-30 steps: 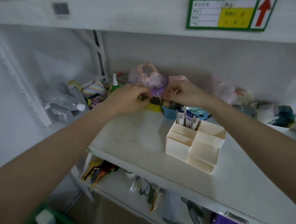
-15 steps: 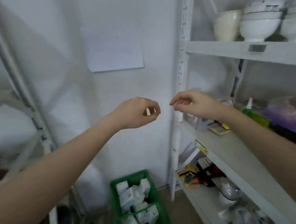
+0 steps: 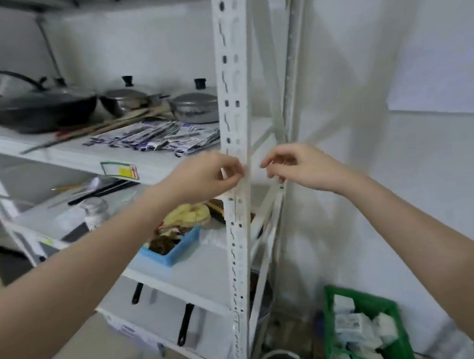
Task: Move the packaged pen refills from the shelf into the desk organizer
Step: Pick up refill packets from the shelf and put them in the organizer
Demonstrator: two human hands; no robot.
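While the white shelf [image 3: 62, 155] carries a heap of packaged pen refills [image 3: 156, 138] near its right edge, no desk organizer shows, so the move looks unfinished. Left hand [image 3: 206, 176] and right hand [image 3: 301, 167] hover loosely curled, holding nothing.

This is a storeroom, the kind kept behind a home or small shop. White slotted-steel shelving [image 3: 231, 122] stands against bare white walls, and one shelf edge carries a printed stock label [image 3: 119, 171]. The stock is mixed: a black wok [image 3: 41, 110] and lidded pots [image 3: 194, 106] sit beside a spread of small packets [image 3: 156, 138], with a blue tray [image 3: 173, 247] of odds and ends below. A green crate [image 3: 366, 329] of small boxes stands on the floor.
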